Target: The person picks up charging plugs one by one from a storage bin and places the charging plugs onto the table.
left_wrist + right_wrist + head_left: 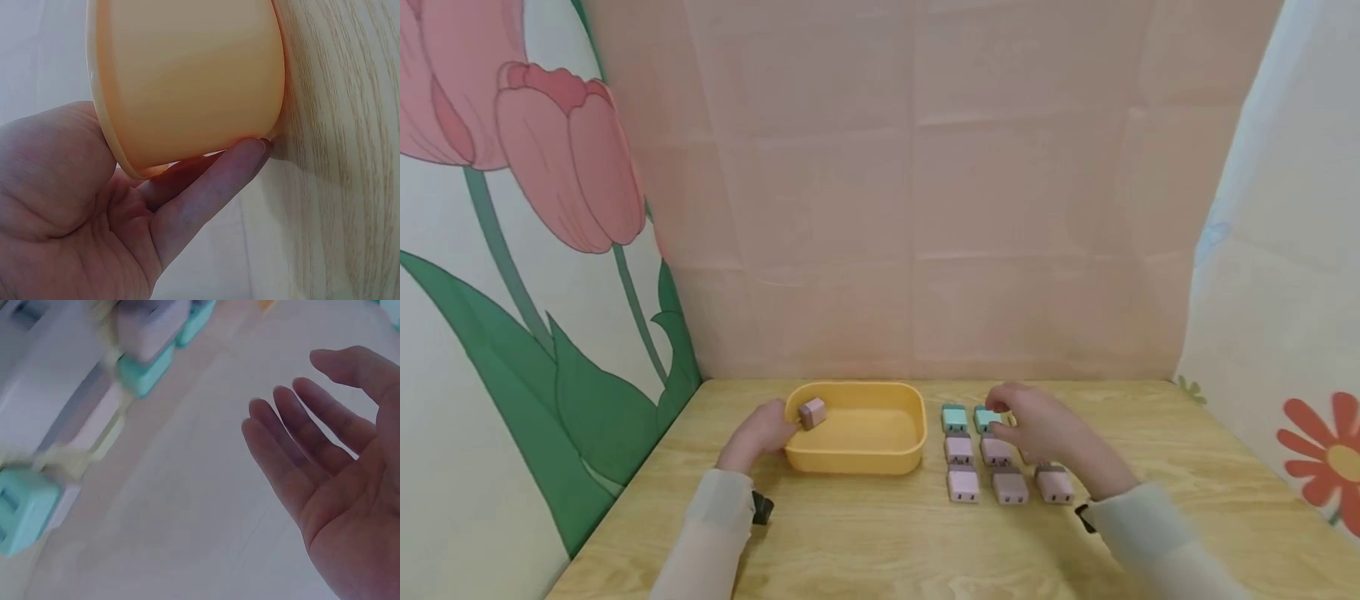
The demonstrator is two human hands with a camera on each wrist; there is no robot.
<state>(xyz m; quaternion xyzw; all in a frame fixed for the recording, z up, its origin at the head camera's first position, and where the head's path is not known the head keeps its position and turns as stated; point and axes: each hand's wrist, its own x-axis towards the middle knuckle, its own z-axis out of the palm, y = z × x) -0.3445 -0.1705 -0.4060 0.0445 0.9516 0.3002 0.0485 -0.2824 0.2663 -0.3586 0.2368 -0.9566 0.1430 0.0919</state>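
Observation:
My left hand (pixel 769 427) grips the left end of a yellow plastic tray (pixel 853 462). In the left wrist view the thumb side goes over the rim and the fingers lie against the outer wall. One pink charger plug (pixel 812 414) lies inside the tray at its left end. Over the charger rows to the right hovers my right hand (pixel 1037 423), fingers bent loosely and holding nothing. Near its fingertips is a mint charger plug (pixel 985 418), partly covered by the hand. The right wrist view shows the palm bare, with chargers (pixel 28 509) blurred at the left.
Several charger plugs stand in rows right of the tray: a mint one (pixel 954 418) at the back, a pink one (pixel 963 483) and a mauve one (pixel 1010 487) in front. The wooden table (pixel 865 533) meets a pinkish backdrop (pixel 910 250) behind.

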